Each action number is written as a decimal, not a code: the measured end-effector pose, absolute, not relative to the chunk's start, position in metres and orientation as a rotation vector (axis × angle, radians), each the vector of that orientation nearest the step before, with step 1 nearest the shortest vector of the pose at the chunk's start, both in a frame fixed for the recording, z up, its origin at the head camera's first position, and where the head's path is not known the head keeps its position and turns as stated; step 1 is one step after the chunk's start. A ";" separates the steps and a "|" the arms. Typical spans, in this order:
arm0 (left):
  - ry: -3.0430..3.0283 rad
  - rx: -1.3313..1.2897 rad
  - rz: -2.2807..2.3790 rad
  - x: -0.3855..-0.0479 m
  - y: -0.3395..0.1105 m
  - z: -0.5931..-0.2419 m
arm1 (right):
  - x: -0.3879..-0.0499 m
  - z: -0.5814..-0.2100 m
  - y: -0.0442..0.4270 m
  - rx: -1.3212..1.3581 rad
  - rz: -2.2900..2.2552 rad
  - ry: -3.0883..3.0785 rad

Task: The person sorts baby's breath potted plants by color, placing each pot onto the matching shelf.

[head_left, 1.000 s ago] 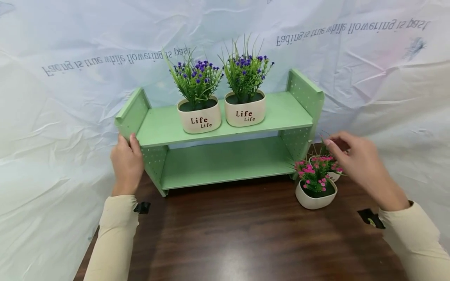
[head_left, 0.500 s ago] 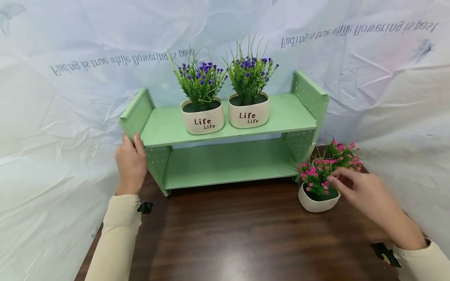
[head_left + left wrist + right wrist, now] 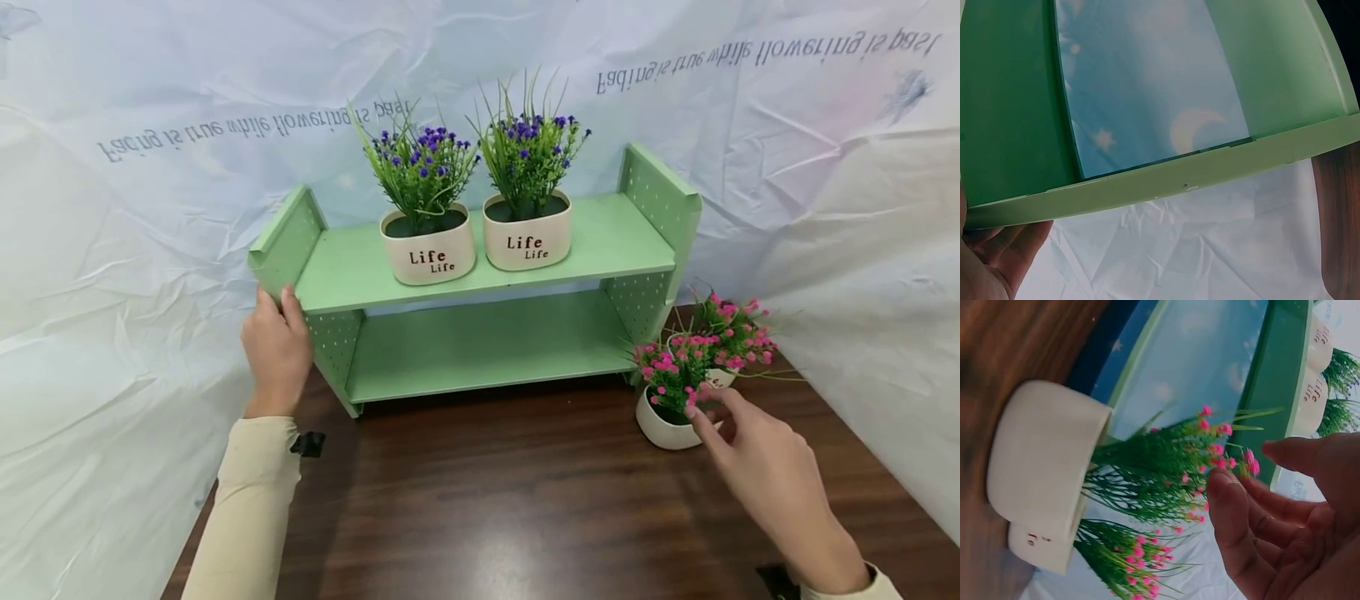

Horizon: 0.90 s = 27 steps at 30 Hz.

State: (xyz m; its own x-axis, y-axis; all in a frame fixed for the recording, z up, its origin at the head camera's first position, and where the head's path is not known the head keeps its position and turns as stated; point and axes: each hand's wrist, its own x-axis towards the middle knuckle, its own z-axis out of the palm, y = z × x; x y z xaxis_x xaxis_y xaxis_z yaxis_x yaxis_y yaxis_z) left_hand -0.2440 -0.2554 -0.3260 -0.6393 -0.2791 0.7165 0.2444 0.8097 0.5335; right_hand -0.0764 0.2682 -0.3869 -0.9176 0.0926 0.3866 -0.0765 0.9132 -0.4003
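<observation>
At the left side panel of the green shelf (image 3: 480,346), my left hand (image 3: 277,350) grips its front edge; in the left wrist view the fingers (image 3: 1019,247) curl behind that edge (image 3: 1185,181). My right hand (image 3: 772,467) is at the front pink-flowered plant (image 3: 678,371), whose white pot (image 3: 667,429) stands on the table. In the right wrist view a pink flower (image 3: 1251,462) shows between the parted thumb and fingers of the right hand (image 3: 1291,519). A second pink-flowered plant (image 3: 738,329) stands just behind the front one.
Two white pots (image 3: 429,257) (image 3: 527,242) with purple flowers stand side by side on the upper shelf board. The brown table (image 3: 480,492) extends in front of the shelf. Pale wrinkled cloth (image 3: 300,50) hangs behind and at both sides.
My right hand has moved down and toward me, from the rear pink-flowered plant to the front one, uncovering the rear plant. My left hand keeps its grip on the shelf.
</observation>
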 end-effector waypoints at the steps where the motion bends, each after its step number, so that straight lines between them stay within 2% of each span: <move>1: -2.130 0.030 -0.776 -0.244 -0.255 -0.325 | -0.075 -0.389 0.268 -0.025 0.589 -2.676; 27: -2.139 0.017 -0.763 -0.243 -0.257 -0.324 | -0.092 -0.417 0.252 -0.035 0.609 -3.130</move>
State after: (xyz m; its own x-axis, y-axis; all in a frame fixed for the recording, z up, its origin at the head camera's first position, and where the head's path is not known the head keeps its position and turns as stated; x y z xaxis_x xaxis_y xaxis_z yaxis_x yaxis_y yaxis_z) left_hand -0.2431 -0.2569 -0.3245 -0.6444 -0.2683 0.7160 0.2453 0.8143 0.5260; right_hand -0.0922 0.2517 -0.4174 -0.9986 0.0126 -0.0506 0.0307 0.9269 -0.3741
